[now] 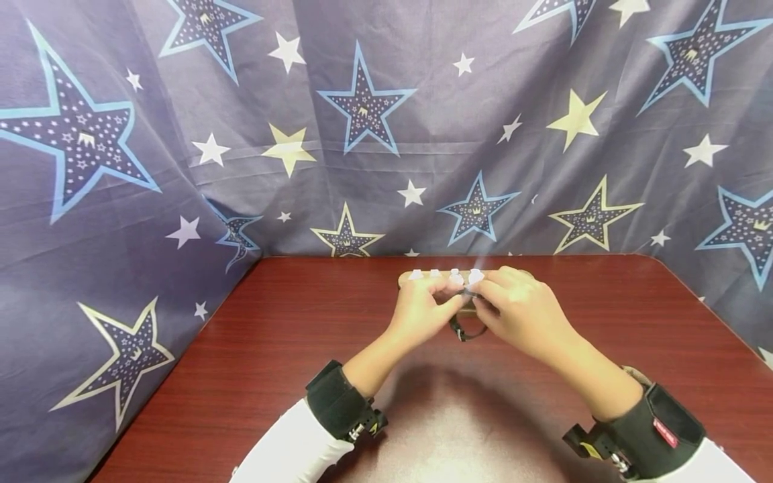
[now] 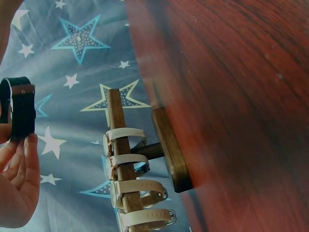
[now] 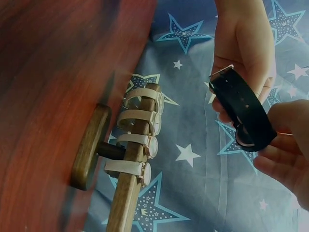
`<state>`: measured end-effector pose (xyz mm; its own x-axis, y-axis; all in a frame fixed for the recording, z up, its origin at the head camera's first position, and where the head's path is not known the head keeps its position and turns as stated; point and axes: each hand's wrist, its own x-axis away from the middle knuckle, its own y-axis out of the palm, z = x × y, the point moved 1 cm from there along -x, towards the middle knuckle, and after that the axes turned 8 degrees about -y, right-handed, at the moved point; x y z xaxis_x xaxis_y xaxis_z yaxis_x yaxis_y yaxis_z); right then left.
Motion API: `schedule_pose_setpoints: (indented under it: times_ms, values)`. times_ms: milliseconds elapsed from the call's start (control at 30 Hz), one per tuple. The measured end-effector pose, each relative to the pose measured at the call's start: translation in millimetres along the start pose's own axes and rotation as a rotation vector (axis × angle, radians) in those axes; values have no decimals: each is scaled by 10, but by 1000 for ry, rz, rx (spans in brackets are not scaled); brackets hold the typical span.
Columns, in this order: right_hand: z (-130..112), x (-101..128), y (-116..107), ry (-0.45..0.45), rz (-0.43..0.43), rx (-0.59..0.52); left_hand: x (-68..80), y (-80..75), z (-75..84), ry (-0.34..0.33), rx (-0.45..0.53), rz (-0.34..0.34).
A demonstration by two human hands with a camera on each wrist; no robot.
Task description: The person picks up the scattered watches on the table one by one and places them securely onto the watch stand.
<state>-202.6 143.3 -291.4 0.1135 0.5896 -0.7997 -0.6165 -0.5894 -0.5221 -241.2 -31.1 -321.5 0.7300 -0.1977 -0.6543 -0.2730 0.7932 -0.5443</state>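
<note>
Both hands hold a watch with a black strap up in front of the stand. My left hand grips one end of the strap near the buckle, which shows in the right wrist view. My right hand pinches the strap's other part between thumb and fingers. In the right wrist view the black watch hangs as a curved loop, its round case partly hidden. Behind the hands stands a wooden watch stand, its bar carrying several pale-strapped watches.
The stand's wooden base rests on the reddish-brown table near its far edge. A star-printed curtain hangs behind the table and along its left side. The bar's bare end reaches to the right of the pale watches.
</note>
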Motion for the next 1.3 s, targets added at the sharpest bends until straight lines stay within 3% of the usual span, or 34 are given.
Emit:
schedule_pose_setpoints:
  times_ms: [100,167,367,467,533,667,767,833,1133,1300]
  values:
    - [-9,19,16,30,2,-38,9,-7,-22,40,23,56]
    - [0,37,24,96,3,-108,13,-15,-35,38,50,89]
    - [51,122,16,427,44,-437,-6,-64,-56,-30,241,105]
    - [69,160,25,534,34,-599,-12,-69,-62,-52,352,77]
    - [76,180,46,532,26,-678,-11,-63,-58,-58,419,60]
    - [77,203,99,402,9,-621,-17,-50,-20,-44,507,35]
    - [66,193,120,312,4,-539,-29,-32,-5,-26,495,38]
    - [59,178,126,276,9,-545,-32,-22,-5,-25,482,40]
    - [84,115,73,218,-39,-455,-41,-15,-15,-70,537,13]
    - [117,106,52,173,-69,-431,-42,-10,-38,-77,468,11]
